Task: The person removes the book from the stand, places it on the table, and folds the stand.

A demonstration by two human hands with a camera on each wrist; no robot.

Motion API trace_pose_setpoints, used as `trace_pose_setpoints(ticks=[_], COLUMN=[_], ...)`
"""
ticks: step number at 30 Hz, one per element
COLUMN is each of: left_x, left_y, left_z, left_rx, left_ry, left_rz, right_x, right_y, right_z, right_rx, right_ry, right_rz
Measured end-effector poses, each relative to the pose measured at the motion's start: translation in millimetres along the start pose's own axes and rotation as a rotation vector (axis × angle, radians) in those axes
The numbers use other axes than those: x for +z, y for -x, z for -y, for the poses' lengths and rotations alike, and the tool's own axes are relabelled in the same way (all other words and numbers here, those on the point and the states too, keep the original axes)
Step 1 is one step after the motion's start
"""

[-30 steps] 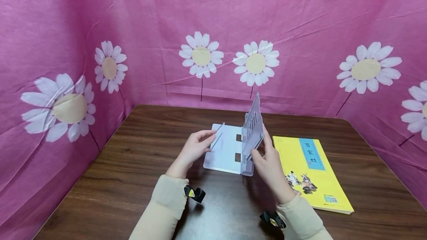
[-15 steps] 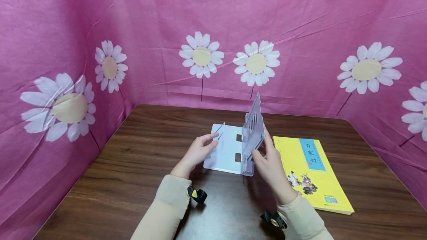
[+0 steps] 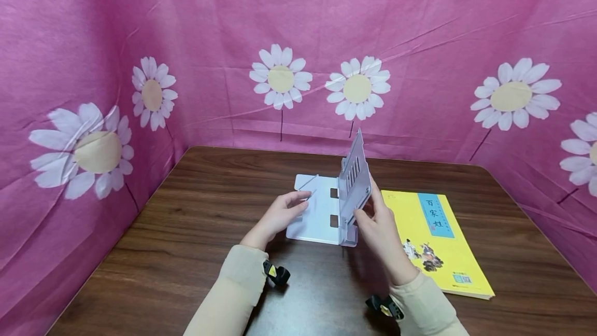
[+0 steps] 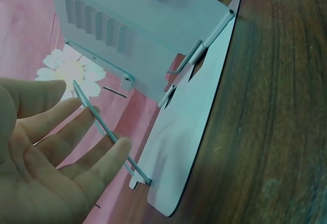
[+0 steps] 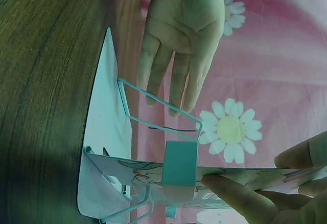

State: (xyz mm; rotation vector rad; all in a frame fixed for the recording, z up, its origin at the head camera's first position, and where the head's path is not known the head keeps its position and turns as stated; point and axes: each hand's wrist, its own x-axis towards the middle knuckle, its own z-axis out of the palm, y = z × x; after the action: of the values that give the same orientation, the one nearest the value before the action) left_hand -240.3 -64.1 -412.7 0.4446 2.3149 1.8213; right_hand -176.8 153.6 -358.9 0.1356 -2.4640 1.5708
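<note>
A pale metal folding book stand (image 3: 311, 222) rests on the table, its flat base down and its slotted panel (image 4: 110, 35) raised. My right hand (image 3: 380, 232) pinches the panel's edge, with fingers on either side in the right wrist view. A printed picture shows on the panel's other face there, beside a teal clip (image 5: 180, 163). My left hand (image 3: 282, 214) is over the base's left part, fingers loosely extended against a thin wire bracket (image 4: 110, 132). That bracket is hinged to the base and stands tilted up from it, leaning toward the panel.
A yellow book (image 3: 436, 253) with a blue title label lies flat to the right, close to my right forearm. The brown wooden table (image 3: 186, 237) ends at a pink curtain (image 3: 214, 25) printed with daisies, behind and at both sides.
My left hand has moved slightly right, and the wire bracket has swung with it toward the raised panel. My right hand keeps its hold with hardly any movement.
</note>
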Motion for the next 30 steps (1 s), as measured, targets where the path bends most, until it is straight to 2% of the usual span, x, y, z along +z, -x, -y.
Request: trace_pose_setpoints(ticks=[7,14,21,30], left_x=[3.6,5.8,10.3,18.3], left_y=[0.2,0.0,-0.5,0.9], left_z=[-0.3,0.6,3.3,3.5], left_rx=[0.018,0.091,0.093,0.097], left_ry=[-0.093,-0.151,-0.216,-0.283], left_rz=[-0.006,0.081,0.141,0.174], right_x=[-2.0,-1.7,-1.9,-3.7], right_y=[-0.1,-1.7,-2.5,-2.3], right_z=[1.5,0.3,-0.1,-0.2], right_rx=[0.025,0.055,0.070,0.084], right_ry=[-0.007,-0.022,-0.016,-0.011], right_rz=[0.019,0.038,0.044,0.050])
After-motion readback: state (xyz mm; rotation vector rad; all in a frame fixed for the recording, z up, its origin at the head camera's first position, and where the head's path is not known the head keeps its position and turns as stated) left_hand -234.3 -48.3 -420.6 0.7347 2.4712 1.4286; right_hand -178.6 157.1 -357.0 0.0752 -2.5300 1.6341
